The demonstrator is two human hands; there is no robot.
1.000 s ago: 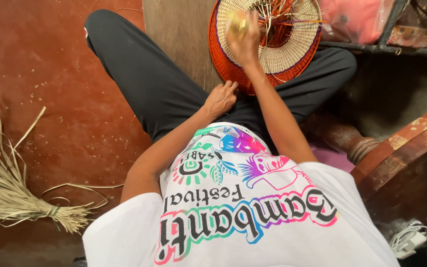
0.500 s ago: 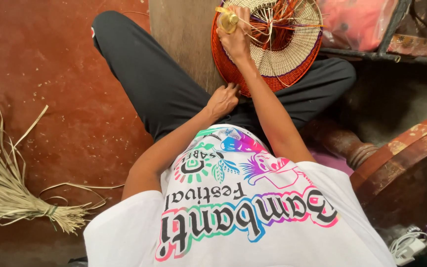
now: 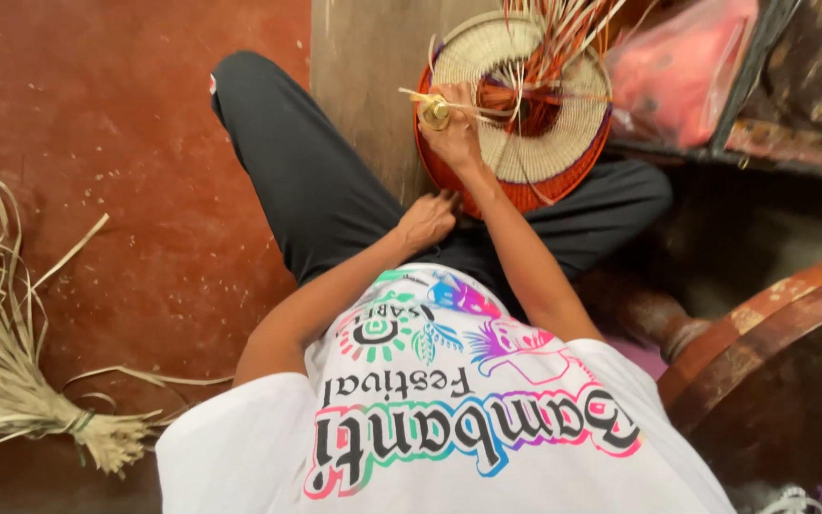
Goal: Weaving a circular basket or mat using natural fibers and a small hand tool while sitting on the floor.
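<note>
A round woven basket (image 3: 563, 157), pale in the middle with an orange-red rim, stands tilted on my crossed legs. Loose orange and pale strands (image 3: 563, 38) stick up out of its centre. My right hand (image 3: 454, 133) is at the basket's left side, shut on a small brass-coloured tool (image 3: 433, 112) with a pale strand running across it. My left hand (image 3: 427, 219) lies on my black trouser leg (image 3: 306, 181) just below the basket's lower rim, holding nothing, fingers loosely spread.
A tied bundle of dried straw strands (image 3: 11, 381) lies on the red floor (image 3: 126, 124) at the left. A pink plastic bag (image 3: 677, 76) sits behind the basket. A curved reddish wooden piece (image 3: 773, 352) stands at the right.
The view has tipped, so the basket sits lower in the frame. My right hand stays at the basket's left side with the tool; my left hand has hardly moved.
</note>
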